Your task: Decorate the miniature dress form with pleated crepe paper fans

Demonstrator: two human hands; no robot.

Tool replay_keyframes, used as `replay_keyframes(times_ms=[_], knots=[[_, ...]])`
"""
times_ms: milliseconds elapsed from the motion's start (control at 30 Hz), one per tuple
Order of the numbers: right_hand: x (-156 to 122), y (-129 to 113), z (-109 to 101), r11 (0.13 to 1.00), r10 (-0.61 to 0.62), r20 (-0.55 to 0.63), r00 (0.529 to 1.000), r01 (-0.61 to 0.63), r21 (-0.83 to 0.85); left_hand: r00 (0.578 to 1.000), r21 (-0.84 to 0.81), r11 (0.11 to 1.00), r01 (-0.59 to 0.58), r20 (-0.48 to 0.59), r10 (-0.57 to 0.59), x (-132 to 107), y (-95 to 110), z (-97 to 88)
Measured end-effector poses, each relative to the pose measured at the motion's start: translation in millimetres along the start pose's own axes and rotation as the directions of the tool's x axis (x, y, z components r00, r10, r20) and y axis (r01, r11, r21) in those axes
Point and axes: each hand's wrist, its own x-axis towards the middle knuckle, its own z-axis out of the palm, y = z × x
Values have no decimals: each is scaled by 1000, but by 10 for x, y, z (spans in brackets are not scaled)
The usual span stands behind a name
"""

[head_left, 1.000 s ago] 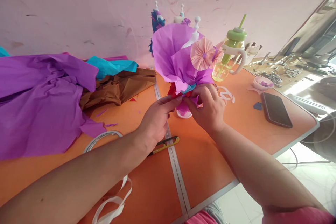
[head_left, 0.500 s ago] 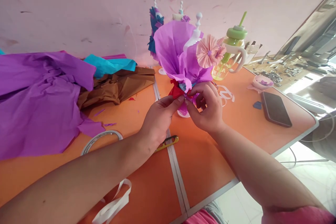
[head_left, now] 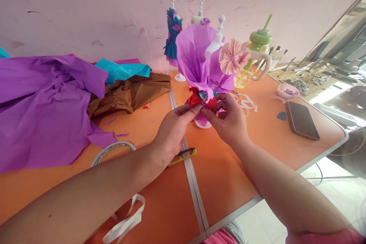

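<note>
A small white dress form (head_left: 215,44) stands on the orange table, wrapped in a flared purple paper dress (head_left: 192,56). Red crepe paper (head_left: 195,98) and a bit of blue gather at the dress's lower part. My left hand (head_left: 174,126) pinches the red paper's lower edge from the left, thumb pressed on it. From the right, my right hand (head_left: 232,122) pinches the same spot, its thumb tip almost meeting the left one. A pleated pink paper flower (head_left: 232,58) is on the dress's right side. The fingertips partly hide the red paper.
Purple (head_left: 54,118), turquoise and brown paper (head_left: 134,91) lie at left. Closer in are a tape roll (head_left: 113,148), a yellow cutter (head_left: 183,157) and a white strip (head_left: 126,225). A bottle (head_left: 259,42), small bowl (head_left: 287,90) and phone (head_left: 303,120) are at right. Two dressed forms stand behind.
The view has shifted slightly, so the scene sits a little further right. My right fingers have moved at the red paper, and more of it shows between my hands.
</note>
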Motion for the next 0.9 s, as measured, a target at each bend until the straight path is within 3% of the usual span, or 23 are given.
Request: replay_keyframes(times_ms=[167,367,567,767,900], knots=[[7,49,23,996,-38,4,999,38,82,1000,1,1000,9,-12,-9,3,5,-6],[-2,26,38,996,-62,2,998,62,57,999,-24,999,42,-7,-42,-20,-6,-23],[10,43,22,996,-74,-26,997,75,38,995,-153,985,85,-36,-92,-73,16,1],[27,61,13,995,-84,-34,996,86,53,989,-53,996,74,-127,-80,-34,-7,-15],[31,66,28,993,-110,-26,994,111,37,979,-160,974,162,-98,-179,-37,42,-6]])
